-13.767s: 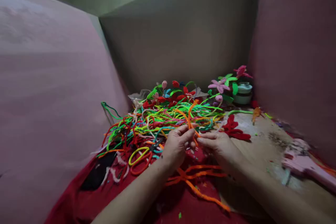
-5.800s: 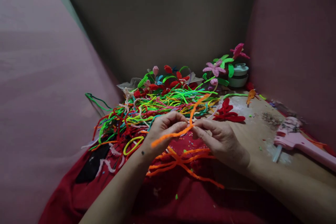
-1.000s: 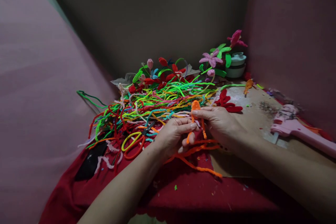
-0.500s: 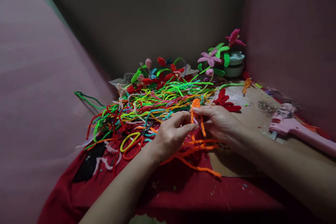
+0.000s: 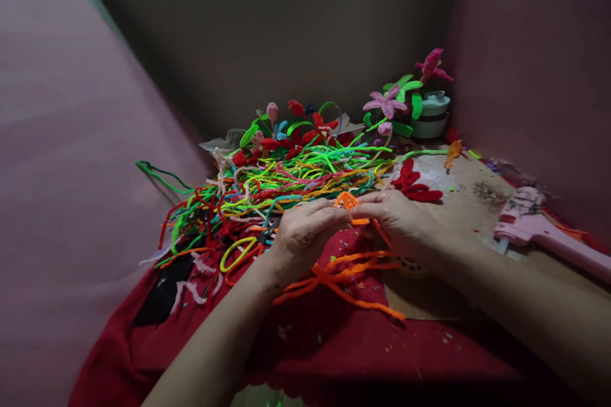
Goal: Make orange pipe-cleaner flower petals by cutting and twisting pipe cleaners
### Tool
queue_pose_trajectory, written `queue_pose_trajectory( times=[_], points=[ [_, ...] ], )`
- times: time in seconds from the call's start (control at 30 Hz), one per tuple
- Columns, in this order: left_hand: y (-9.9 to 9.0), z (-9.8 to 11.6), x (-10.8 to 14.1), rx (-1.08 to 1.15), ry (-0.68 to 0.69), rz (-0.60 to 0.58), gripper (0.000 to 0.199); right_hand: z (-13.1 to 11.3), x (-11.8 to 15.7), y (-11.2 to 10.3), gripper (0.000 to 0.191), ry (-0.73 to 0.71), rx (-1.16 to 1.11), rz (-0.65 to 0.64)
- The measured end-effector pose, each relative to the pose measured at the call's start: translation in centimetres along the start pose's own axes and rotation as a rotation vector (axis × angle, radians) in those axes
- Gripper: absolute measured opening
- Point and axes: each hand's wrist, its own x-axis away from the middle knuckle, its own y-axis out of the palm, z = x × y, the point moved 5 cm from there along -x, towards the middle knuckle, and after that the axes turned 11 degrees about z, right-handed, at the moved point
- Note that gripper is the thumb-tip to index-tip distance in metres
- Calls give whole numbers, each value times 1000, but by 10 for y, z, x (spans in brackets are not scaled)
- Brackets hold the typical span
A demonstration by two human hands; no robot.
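Both hands meet above the middle of the tabletop [image 5: 429, 346], toward its near edge, over a red cloth [image 5: 334, 346]. The right hand [image 5: 403, 219] is closed in a pinch on an orange fuzzy piece [image 5: 347, 200], its bent, rounded top showing between the two hands and a strand slanting down beside the right fingers. The left hand [image 5: 303, 232] is also closed, its thumb and fingertips pinching the same piece from the other side; the exact contact is partly hidden by the fingers. Just below the hands, a crossed bundle of orange stems [image 5: 329, 276] lies on the cloth, one strand reaching the near left corner of a brown board [image 5: 458, 222]. A wide heap of multicoloured stems [image 5: 296, 178] spreads toward the tabletop's left edge, with scissors [image 5: 263, 238] at its near side, one handle yellow, and a flat black item [image 5: 165, 292] near the left edge. Fuzzy flowers [image 5: 319, 127] stand and lie along the far edge; a pale green container [image 5: 429, 117] is by the far right corner. On the board are a red petalled piece [image 5: 413, 184] and, toward the right edge, a pink glue gun [image 5: 532, 226]
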Motion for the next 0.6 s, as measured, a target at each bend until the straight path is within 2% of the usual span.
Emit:
queue_pose_trajectory(
  times=[0.17, 0.33, 0.47, 0.6],
  points=[
    [0, 2, -1, -281, 77, -55, 20, -3, 0, 3, 14, -50, 60, -64],
    [8, 9, 1, -478, 134, -120, 21, -6, 4, 4, 19, -71, 159, -17],
    [12, 15, 3, -615, 166, -110, 18, -11, 9, 7, 17, -93, 253, 19],
    [19, 23, 7, -685, 225, -132, 14, -14, 13, 11, 17, -116, 239, 19]
  ],
)
